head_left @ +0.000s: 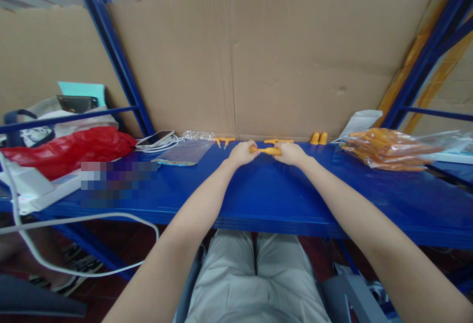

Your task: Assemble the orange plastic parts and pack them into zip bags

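Observation:
An orange plastic handle (272,151) with a narrow, ridged neck spans the gap between my two hands, just above the blue shelf. My left hand (243,153) pinches its thin end, where a rounded orange tip shows at the fingers. Closed around its thicker end is my right hand (290,154), which hides the far part. Behind my right hand lies a long orange piece (278,141) against the cardboard. Beyond my left hand are small orange branched parts (224,141) with thin metal-looking tips. Two orange caps (318,138) stand upright farther right.
A clear bag of orange parts (386,148) lies at right. Leftward are a flat plastic packet (185,152), a phone (157,138) with white cable, and a red bag (74,148). Cardboard (295,61) walls the back of the blue shelf (273,197). Someone's foot shows lower left.

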{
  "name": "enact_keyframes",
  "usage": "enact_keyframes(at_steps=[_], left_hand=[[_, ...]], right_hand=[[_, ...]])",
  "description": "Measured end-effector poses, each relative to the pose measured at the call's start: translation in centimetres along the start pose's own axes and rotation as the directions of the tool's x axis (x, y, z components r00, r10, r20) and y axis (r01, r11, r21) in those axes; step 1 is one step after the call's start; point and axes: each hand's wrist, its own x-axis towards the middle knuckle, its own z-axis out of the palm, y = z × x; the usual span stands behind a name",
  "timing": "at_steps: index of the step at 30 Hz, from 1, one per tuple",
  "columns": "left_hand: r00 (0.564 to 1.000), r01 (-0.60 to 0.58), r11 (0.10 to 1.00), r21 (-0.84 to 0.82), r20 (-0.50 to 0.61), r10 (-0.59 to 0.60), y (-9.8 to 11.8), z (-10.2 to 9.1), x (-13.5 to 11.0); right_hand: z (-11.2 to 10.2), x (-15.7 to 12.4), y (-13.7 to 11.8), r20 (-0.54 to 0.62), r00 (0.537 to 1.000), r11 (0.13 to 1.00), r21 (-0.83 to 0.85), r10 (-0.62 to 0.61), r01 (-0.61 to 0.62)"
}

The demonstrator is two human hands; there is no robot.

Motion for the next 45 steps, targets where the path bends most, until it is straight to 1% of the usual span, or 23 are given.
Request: enact_keyframes(at_steps=[7,12,18,22,24,26,28,30,32,35,39,42,45], left_hand=[[0.998,0.054,0.991,0.119,-0.018,-0.052,-0.3,0.0,-0.1],[0.997,0.076,0.987,0.14,0.003,-0.077,-0.4,-0.2,-0.1],[0.996,0.086,0.985,0.15,0.021,-0.09,-0.8,-0.3,0.0],[0.995,0.09,0.986,0.141,0.039,-0.096,-1.4,0.1,0.2],[0.996,0.083,0.989,0.123,0.035,-0.088,-1.7,0.3,0.3],[0.998,0.063,0.993,0.104,0.021,-0.066,-2.0,0.4,0.3],[0.998,0.056,0.993,0.107,0.014,-0.057,-2.2,0.6,0.4],[0.997,0.073,0.989,0.131,0.023,-0.076,-2.4,0.6,0.5],[0.994,0.091,0.983,0.157,0.038,-0.099,-2.6,0.7,0.5],[0.994,0.09,0.98,0.177,0.051,-0.1,-2.6,0.8,0.6],[0.99,0.094,0.974,0.204,0.079,-0.113,-2.5,0.7,0.7],[0.981,0.136,0.961,0.242,0.104,-0.165,-2.2,0.5,0.5],[0.951,0.252,0.918,0.305,0.095,-0.293,-2.0,0.2,0.2]], right_hand=[[0.6,0.3,0.4,-0.028,0.999,0.999,0.036,-0.04,0.041],[1.3,0.7,0.9,-0.059,0.993,0.989,0.103,-0.1,0.106],[1.6,1.0,1.4,-0.065,0.989,0.967,0.21,-0.135,0.145],[1.5,1.0,1.3,-0.053,0.995,0.959,0.267,-0.087,0.098],[1.3,0.9,1.1,-0.058,0.996,0.962,0.263,-0.066,0.079],[1.2,0.7,0.7,-0.093,0.995,0.977,0.204,-0.04,0.058],[1.2,0.6,0.2,-0.133,0.991,0.994,0.108,0.001,0.014],[1.4,0.6,-0.2,-0.148,0.988,0.999,0.021,0.052,-0.05],[1.6,0.5,-0.5,-0.142,0.985,0.994,-0.027,0.099,-0.104],[2.0,0.5,-0.7,-0.154,0.974,0.984,-0.043,0.167,-0.175],[2.3,0.5,-0.7,-0.149,0.96,0.97,-0.02,0.235,-0.241],[2.5,0.6,-0.6,-0.129,0.96,0.969,0.019,0.248,-0.248],[2.7,0.7,-0.4,-0.115,0.965,0.971,0.069,0.235,-0.228]])
